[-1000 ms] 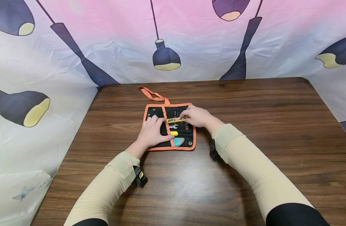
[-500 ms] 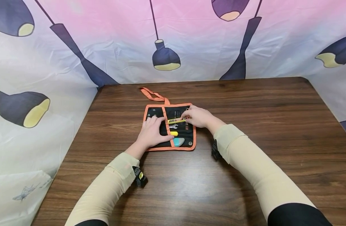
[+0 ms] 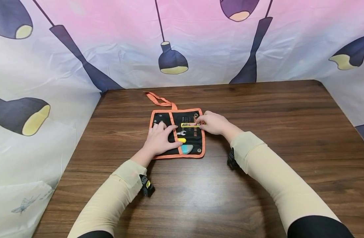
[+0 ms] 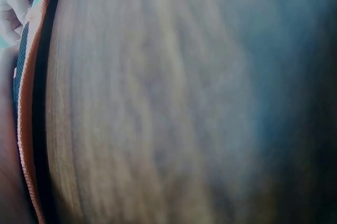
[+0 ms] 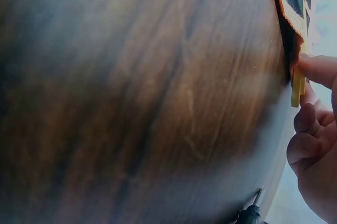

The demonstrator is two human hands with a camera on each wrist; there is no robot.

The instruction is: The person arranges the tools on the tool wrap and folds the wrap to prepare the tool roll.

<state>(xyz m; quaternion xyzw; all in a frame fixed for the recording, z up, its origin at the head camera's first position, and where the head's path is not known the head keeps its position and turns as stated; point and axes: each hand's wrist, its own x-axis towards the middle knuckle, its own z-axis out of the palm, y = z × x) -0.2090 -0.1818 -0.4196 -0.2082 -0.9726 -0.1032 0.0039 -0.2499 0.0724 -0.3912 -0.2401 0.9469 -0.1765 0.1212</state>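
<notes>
In the head view a black tool pouch [image 3: 190,115] with orange edging lies unrolled on the table. My left hand [image 3: 159,139] rests on its left half, the thumb and index finger spread along the orange pocket band. My right hand [image 3: 216,123] pinches a slim yellow printed strip [image 3: 188,125] by its right end, above the pouch and apart from the band. From the pocket stick out the head of a wrench [image 3: 182,133], a yellow handle end [image 3: 182,140] and a teal and grey rounded end [image 3: 187,149]. In the right wrist view, thumb and fingers hold the yellow strip [image 5: 297,91].
The dark wooden table [image 3: 277,112] extends around the pouch. An orange strap [image 3: 159,99] runs from the pouch toward the back edge. A patterned cloth [image 3: 208,59] hangs behind. At the bottom of the right wrist view is a dark object [image 5: 249,214] with a thin tip.
My right hand has drawn the yellow strip to the right, so its left end has come away from the pocket band. My left hand stays in place on the pouch.
</notes>
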